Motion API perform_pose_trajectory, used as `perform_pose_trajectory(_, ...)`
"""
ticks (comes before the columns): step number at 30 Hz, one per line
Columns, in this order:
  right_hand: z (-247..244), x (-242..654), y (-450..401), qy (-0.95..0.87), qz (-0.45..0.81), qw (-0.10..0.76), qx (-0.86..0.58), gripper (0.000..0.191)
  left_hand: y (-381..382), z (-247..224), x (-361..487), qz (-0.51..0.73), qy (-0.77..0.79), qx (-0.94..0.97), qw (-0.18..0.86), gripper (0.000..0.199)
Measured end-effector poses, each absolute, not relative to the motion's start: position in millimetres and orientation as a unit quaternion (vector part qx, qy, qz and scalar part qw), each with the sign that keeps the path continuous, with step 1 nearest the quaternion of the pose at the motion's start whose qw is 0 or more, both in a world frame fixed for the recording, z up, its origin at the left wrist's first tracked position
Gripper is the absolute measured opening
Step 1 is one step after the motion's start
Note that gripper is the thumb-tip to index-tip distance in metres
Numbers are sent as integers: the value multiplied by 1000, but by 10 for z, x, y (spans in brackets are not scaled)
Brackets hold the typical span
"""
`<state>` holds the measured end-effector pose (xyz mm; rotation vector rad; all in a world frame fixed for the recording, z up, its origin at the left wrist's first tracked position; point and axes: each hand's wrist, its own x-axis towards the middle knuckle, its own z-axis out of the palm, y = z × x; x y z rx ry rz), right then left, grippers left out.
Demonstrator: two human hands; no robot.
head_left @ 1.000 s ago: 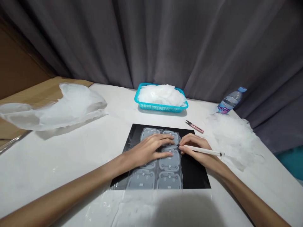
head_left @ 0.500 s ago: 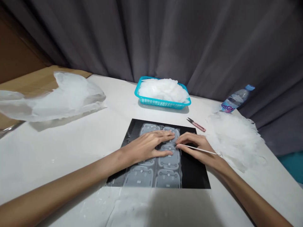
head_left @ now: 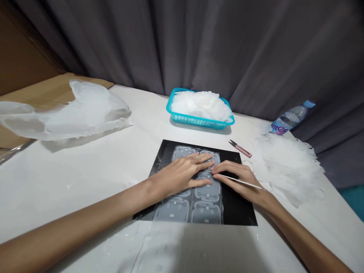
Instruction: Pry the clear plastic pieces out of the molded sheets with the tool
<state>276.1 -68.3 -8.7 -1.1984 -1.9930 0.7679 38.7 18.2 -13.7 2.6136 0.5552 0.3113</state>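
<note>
A translucent sheet of rounded, moulded panels (head_left: 207,192) lies over a black mat (head_left: 237,208) on the white table. Across its upper half my left hand (head_left: 189,170) rests flat, fingers spread and pressing on the panels. My right hand (head_left: 239,180) pinches a thin white stick (head_left: 241,182) like a pen. The stick's tip is hidden by the fingers, which touch the sheet's right edge between two panels. Beyond the mat's upper right corner lie small pink-handled thread snips (head_left: 241,149).
A turquoise basket (head_left: 201,120) heaped with white translucent pieces stands at the back. A pile of similar pieces (head_left: 284,167) lies at the right, with a water bottle (head_left: 292,117) behind it. A white plastic bag (head_left: 85,110) is at left, partly on cardboard (head_left: 54,91).
The view has shifted slightly, so everything appears a little further right. My hands keep nearly the same places on the sheet, and the stick stays in my right hand.
</note>
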Motion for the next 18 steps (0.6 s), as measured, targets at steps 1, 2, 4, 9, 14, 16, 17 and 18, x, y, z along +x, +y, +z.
perform_pose_trajectory(1,-87,2756,-685,-767,292,339,-459,14,187,-136,387,113,201,947,221,62)
perform_pose_trajectory(2,-88,2751,-686,-769,289,338,-458,14,193,-133,387,114,202,948,220,63)
perform_pose_trajectory(4,-93,2742,-686,-773,286,336,-457,14,203,-124,387,117,201,948,218,63)
perform_pose_trajectory(9,-101,2750,-667,-774,286,338,-453,14,218,-122,384,114,201,946,227,64)
perform_pose_trajectory(14,-83,2765,-671,-788,269,327,-447,15,234,-154,388,123,201,944,230,65)
perform_pose_trajectory(16,-77,2755,-682,-801,251,315,-442,17,242,-158,393,122,201,943,236,64)
perform_pose_trajectory(17,-76,2746,-686,-809,237,310,-439,18,246,-157,395,120,201,942,240,64)
perform_pose_trajectory(18,-77,2738,-689,-817,219,307,-436,19,248,-157,397,118,201,941,243,65)
